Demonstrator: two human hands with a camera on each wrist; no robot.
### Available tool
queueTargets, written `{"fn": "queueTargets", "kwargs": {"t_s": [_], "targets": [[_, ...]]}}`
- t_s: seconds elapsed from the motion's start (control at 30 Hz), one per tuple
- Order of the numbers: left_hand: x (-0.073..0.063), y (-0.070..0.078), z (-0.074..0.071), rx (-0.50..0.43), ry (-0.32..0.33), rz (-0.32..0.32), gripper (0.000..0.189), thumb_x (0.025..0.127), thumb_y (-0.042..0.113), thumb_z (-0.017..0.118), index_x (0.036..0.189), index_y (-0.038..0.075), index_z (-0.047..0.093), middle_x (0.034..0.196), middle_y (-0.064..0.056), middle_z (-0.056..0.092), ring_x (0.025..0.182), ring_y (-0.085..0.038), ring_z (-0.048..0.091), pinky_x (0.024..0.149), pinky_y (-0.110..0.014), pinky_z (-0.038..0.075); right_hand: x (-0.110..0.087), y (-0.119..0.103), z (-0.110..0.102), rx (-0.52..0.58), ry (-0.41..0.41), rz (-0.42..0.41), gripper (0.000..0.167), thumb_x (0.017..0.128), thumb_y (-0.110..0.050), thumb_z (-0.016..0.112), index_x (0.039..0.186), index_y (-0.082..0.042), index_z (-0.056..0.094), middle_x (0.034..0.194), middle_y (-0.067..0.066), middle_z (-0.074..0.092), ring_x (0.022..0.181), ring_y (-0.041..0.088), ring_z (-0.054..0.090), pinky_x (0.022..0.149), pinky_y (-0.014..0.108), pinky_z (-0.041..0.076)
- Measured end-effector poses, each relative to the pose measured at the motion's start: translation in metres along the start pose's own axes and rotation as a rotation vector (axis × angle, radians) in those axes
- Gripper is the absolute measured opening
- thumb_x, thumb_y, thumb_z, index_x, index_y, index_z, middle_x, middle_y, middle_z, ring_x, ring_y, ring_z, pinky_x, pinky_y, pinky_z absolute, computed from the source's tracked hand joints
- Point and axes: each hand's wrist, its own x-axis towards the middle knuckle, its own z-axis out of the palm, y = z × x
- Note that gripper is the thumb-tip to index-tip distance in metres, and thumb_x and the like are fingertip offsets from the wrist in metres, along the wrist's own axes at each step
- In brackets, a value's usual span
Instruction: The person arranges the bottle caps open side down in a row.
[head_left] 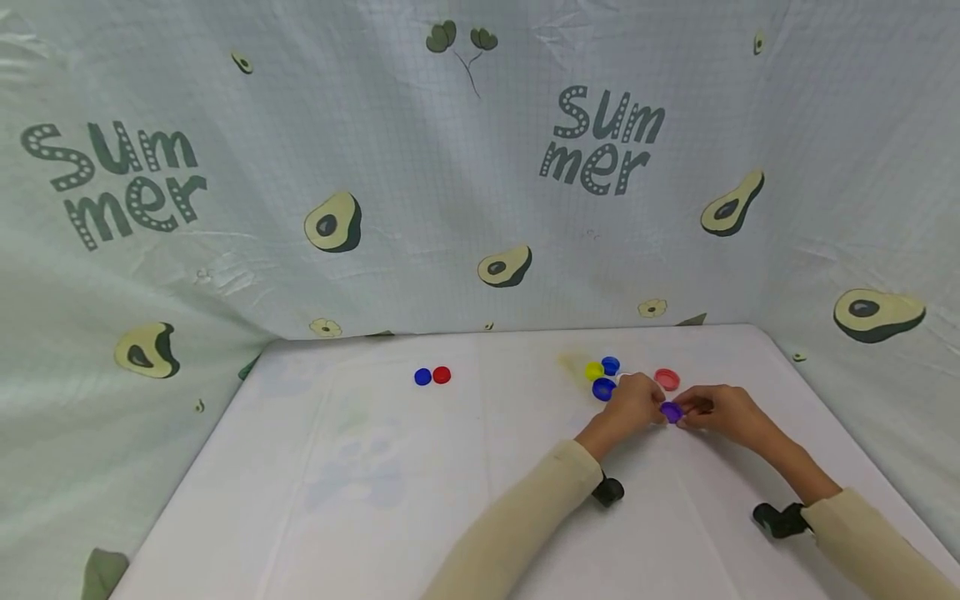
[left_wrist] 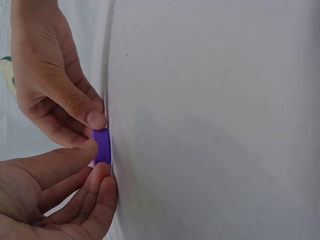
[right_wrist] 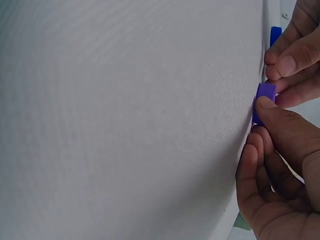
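A purple bottle cap (head_left: 671,412) is held between my two hands at the right part of the table. My left hand (head_left: 636,402) pinches its left side; in the left wrist view the thumb lies over the cap (left_wrist: 102,145) with fingertips at its lower end. From the other side my right hand (head_left: 726,412) pinches it too, the thumb pressing the cap (right_wrist: 265,95) in the right wrist view. Just behind the hands lies a red cap (head_left: 667,380). Left of them are a yellow cap (head_left: 594,372) and two blue caps (head_left: 603,389); something white is partly hidden by the left hand.
Farther left on the white table (head_left: 360,517), a blue cap (head_left: 423,377) and a red cap (head_left: 442,375) lie side by side. A printed cloth (head_left: 420,167) hangs behind and at the sides. Black wrist devices (head_left: 780,521) sit below both sleeves.
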Motion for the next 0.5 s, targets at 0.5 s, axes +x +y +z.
{"fn": "queueTargets", "kwargs": {"t_s": [0.5], "targets": [[0.0012,-0.0055,-0.0044,-0.144,0.055,0.059,0.017,0.084,0.004,0.082,0.1,0.005,0.078,0.081,0.002,0.069,0.071,-0.003,0.055,0.067,-0.009,0.049,-0.0016,-0.0078,-0.0052,-0.001,0.082,-0.066,0.022,0.085,-0.007,0.082,0.105,0.0,0.075,0.09,0.003,0.075,0.077,0.005,0.065,0.067,0.016,0.055]]}}
